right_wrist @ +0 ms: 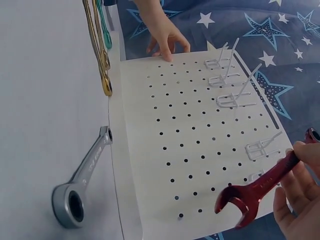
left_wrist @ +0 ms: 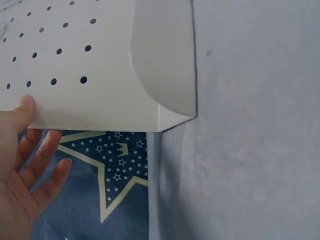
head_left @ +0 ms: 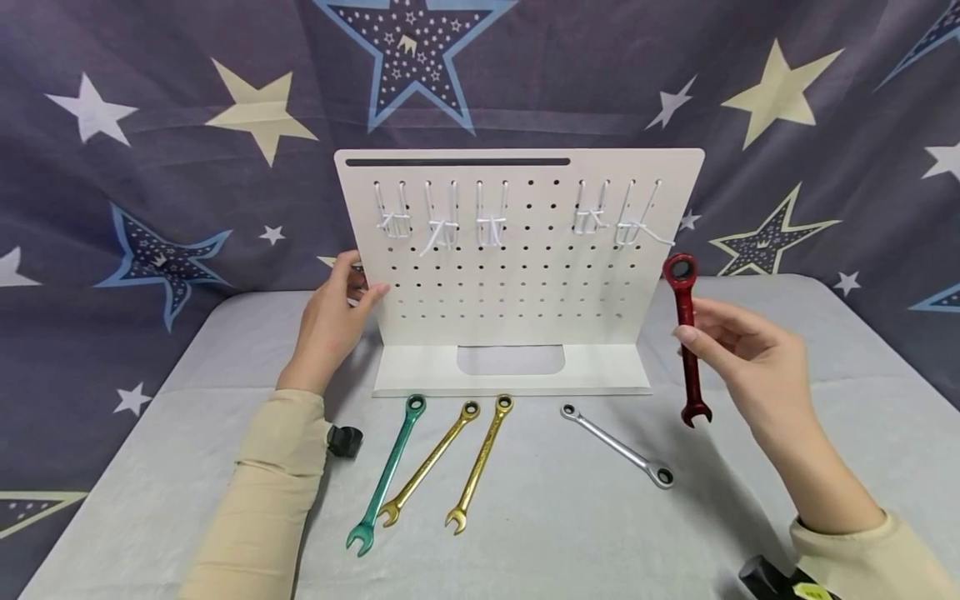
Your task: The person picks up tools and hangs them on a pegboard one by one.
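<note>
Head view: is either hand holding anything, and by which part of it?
The right hand holds a glossy dark-red metal wrench by the middle of its shaft. The left hand grips the white perforated board by its left edge.

Red wrench [head_left: 690, 373], white pegboard [head_left: 512, 277], green wrench [head_left: 387, 477], star-patterned backdrop [head_left: 555, 83]
</note>
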Available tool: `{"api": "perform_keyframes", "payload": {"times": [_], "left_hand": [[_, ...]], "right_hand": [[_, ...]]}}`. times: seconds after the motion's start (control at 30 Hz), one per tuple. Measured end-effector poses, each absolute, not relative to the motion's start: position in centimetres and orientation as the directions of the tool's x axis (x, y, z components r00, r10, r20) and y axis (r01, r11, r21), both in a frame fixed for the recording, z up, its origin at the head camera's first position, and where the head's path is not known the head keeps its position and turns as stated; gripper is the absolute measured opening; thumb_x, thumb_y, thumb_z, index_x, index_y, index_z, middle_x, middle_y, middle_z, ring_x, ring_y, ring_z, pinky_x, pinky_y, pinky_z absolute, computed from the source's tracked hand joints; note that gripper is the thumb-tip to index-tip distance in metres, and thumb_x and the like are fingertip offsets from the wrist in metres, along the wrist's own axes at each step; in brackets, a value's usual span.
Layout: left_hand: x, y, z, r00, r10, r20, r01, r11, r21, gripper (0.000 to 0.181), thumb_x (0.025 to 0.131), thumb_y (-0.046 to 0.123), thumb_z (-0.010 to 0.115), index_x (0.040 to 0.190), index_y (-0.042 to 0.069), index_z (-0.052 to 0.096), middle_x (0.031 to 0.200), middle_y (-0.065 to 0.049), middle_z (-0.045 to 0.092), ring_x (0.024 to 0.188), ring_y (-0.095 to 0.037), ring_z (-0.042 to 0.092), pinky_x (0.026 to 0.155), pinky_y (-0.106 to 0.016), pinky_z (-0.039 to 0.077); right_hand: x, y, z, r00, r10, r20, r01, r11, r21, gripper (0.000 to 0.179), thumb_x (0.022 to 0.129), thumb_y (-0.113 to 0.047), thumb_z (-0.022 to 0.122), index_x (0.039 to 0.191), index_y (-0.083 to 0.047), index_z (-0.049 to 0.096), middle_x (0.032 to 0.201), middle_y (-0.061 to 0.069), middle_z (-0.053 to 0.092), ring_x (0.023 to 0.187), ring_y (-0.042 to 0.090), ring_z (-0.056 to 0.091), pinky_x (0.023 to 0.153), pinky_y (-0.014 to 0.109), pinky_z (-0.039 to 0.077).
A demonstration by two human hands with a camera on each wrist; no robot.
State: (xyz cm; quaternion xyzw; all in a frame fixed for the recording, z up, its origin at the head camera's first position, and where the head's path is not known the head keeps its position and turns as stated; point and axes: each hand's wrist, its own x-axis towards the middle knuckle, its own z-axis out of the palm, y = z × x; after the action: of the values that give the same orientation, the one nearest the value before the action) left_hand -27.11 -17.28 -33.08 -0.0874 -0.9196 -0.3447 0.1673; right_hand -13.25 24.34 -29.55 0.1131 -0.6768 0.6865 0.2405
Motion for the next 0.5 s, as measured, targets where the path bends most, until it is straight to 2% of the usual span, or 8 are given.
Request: {"api": "perform_keyframes", "payload": {"times": [0.5], "left_hand": [[-27.28, -17.69, -33.26, -0.929, 0.062, 0.366, 0.286, 0.747, 0.600, 0.052, 0.100, 0.036, 0.058, 0.145, 0.017, 0.038, 0.112, -0.012, 0.062, 0.101, -0.029, 0.061, 0.081, -0.047, 0.046]], "right_hand": [[-13.42, 24.48, -29.31, -0.849, 0.209, 0.485, -0.494, 0.008, -0.869, 0.030, 0.084, 0.020, 0.066, 0.112, 0.010, 0.070, 0.082, 0.005, 0.073, 0.073, 0.011, 0.069, 0.072, 0.017, 0.052]]}}
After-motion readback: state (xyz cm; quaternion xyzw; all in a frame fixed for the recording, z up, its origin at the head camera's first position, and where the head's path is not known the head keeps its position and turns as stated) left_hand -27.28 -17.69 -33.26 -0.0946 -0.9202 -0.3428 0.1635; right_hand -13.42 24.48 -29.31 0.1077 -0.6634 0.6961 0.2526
